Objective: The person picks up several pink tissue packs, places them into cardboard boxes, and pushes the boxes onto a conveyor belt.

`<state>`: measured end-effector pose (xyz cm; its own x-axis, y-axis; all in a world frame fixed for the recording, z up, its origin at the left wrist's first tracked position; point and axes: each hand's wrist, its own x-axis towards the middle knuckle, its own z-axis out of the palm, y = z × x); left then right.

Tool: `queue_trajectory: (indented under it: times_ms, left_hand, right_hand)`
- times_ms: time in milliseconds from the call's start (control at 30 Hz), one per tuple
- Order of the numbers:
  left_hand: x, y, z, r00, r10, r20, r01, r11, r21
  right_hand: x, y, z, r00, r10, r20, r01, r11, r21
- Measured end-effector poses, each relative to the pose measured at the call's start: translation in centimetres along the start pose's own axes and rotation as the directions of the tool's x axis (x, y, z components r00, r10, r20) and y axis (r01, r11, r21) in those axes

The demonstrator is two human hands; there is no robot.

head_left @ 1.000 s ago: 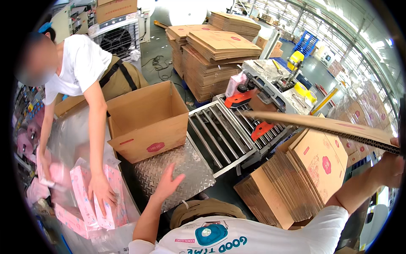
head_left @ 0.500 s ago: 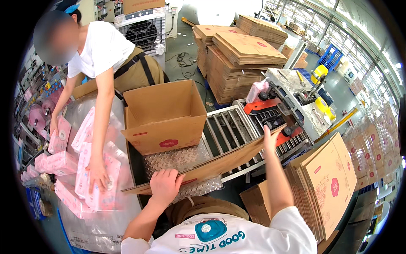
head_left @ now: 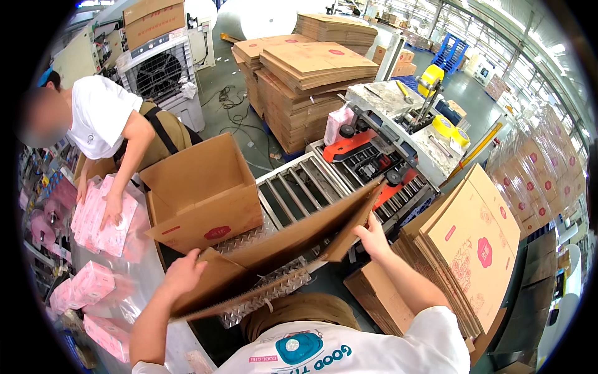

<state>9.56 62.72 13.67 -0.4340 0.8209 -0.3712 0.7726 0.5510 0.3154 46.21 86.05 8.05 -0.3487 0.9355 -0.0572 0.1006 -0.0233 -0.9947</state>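
The left hand and right hand hold a half-open brown box by its two ends. A big open box stands just past it, near metal rollers. Another person touches pink packs.

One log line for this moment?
Left hand: on carton | Right hand: on carton | Carton: partly unfolded | Box: standing open

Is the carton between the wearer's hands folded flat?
No, the carton gapes partly open between the left hand and right hand.
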Motion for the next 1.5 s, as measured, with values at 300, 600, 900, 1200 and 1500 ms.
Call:
queue_trajectory:
  times_ms: [300,600,900,1200,1500]
  left_hand:
    - [4.1,-4.9,9.8,0.904,-0.135,-0.406,-0.338,0.355,-0.871]
    - [8.1,2.6,18.8,0.907,0.365,-0.211,-0.229,0.847,0.480]
    - [13.6,9.8,-0.2,0.443,0.562,-0.699,-0.579,0.774,0.255]
    - [5.3,0.3,13.9,0.871,0.357,-0.338,-0.320,0.934,0.161]
    - [4.3,-14.9,15.5,0.766,-0.329,-0.552,0.066,0.895,-0.442]
  right_hand:
    - [2.4,-0.3,-1.0,0.607,0.051,0.793,0.678,0.488,-0.550]
    - [-0.7,-2.9,3.0,0.001,0.653,0.758,0.676,0.558,-0.482]
    - [4.1,6.5,2.7,0.605,-0.184,0.774,0.796,0.138,-0.589]
    - [9.0,12.6,1.0,0.917,0.398,-0.027,-0.338,0.811,0.477]
    - [10.5,31.6,3.1,0.841,0.540,0.027,-0.485,0.776,-0.404]
